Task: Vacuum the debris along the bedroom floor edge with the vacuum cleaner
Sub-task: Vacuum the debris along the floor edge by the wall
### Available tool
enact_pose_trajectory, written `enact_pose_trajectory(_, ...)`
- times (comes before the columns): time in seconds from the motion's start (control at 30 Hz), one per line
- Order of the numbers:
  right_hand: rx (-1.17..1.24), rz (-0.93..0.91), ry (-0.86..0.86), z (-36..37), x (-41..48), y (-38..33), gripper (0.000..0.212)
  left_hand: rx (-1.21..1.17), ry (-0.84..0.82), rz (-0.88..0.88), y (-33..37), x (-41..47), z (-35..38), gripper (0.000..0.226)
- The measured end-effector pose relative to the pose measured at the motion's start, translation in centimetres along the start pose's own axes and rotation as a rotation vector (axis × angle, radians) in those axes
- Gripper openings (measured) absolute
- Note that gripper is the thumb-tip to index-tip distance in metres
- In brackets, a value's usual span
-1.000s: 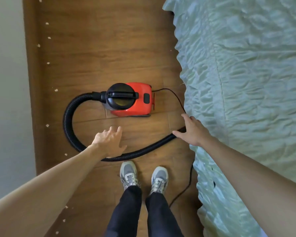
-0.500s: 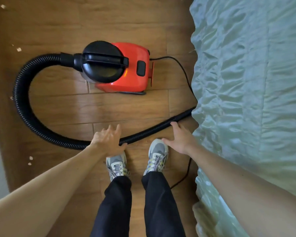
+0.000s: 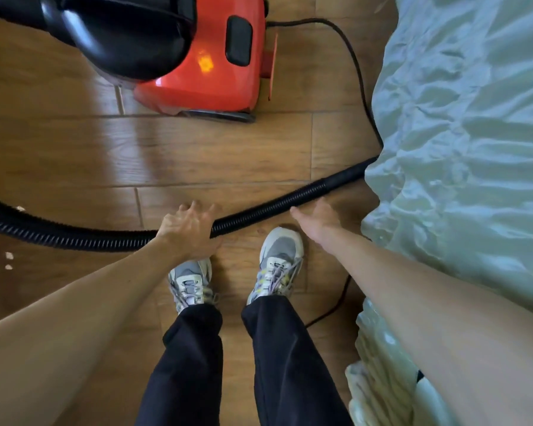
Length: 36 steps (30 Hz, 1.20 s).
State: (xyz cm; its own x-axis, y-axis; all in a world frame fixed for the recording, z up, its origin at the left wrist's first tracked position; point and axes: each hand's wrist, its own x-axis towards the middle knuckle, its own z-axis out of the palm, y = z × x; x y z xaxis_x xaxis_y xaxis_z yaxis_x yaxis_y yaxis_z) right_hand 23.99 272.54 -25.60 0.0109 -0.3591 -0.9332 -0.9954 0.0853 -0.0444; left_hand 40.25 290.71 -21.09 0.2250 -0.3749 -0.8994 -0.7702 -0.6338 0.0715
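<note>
A red and black vacuum cleaner (image 3: pixel 203 66) stands on the wooden floor at the top of the head view. Its black ribbed hose (image 3: pixel 268 207) curves from the left edge across the floor to the bed's edge. My left hand (image 3: pixel 191 229) hovers over the hose with fingers spread, covering part of it; whether it touches is unclear. My right hand (image 3: pixel 317 221) is open just in front of the hose near the bed, fingers straight. Small pale debris bits (image 3: pixel 9 261) lie on the floor at the left.
A bed with a wrinkled pale green cover (image 3: pixel 462 155) fills the right side. The black power cord (image 3: pixel 356 72) runs from the vacuum along the bed. My feet in grey sneakers (image 3: pixel 277 262) stand just behind the hose.
The view has dropped closer to the floor, so the vacuum and hose look larger. Both hands have come down to the hose, staying open.
</note>
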Motion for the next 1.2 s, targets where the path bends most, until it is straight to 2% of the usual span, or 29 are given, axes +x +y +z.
enact_pose_trajectory(0.17, 0.462, 0.21, 0.022, 1.7, 3.3, -0.9, 0.061, -0.052, -0.012, 0.008, 0.6, 2.4, 1.9, 0.058)
enact_pose_trajectory(0.37, 0.698, 0.294, 0.101, 3.1, 5.3, -1.5, 0.042, 0.007, -0.033, 0.017, 1.2, 4.4, 3.8, 0.051)
enact_pose_trajectory(0.47, 0.735, 0.316, 0.025, 3.5, 3.9, -1.8, 0.032, 0.037, -0.086, 0.023, 0.7, 3.5, 3.7, 0.051)
enact_pose_trajectory(0.6, 0.716, 0.347, -0.057, 4.3, 0.6, -2.6, 0.033, 0.022, -0.163, 0.02, -1.6, -0.1, 2.4, 0.044)
enact_pose_trajectory(0.7, 0.729, 0.362, -0.145, 4.9, -3.1, -4.3, 0.032, 0.043, -0.194, -0.001, -3.4, -3.4, 1.2, 0.049)
enact_pose_trajectory(0.77, 0.749, 0.344, -0.177, 5.2, -5.6, -5.9, 0.042, 0.053, -0.238, -0.014, -4.0, -5.6, 0.6, 0.058)
enact_pose_trajectory(0.87, 0.741, 0.246, -0.134, 5.3, -9.2, -8.0, 0.052, 0.008, -0.291, -0.044, -4.3, -8.4, -0.2, 0.066)
enact_pose_trajectory(0.97, 0.628, 0.13, -0.046, 4.5, -12.7, -9.5, 0.077, -0.052, -0.262, -0.049, -4.5, -10.8, -1.3, 0.066)
enact_pose_trajectory(1.03, 0.581, 0.072, 0.022, 3.4, -14.9, -10.6, 0.085, -0.109, -0.228, -0.048, -4.5, -12.4, -2.3, 0.063)
enact_pose_trajectory(1.2, 0.537, -0.103, 0.138, 1.9, -20.3, -12.7, 0.05, -0.265, -0.095, -0.024, -4.8, -15.9, -3.9, 0.061)
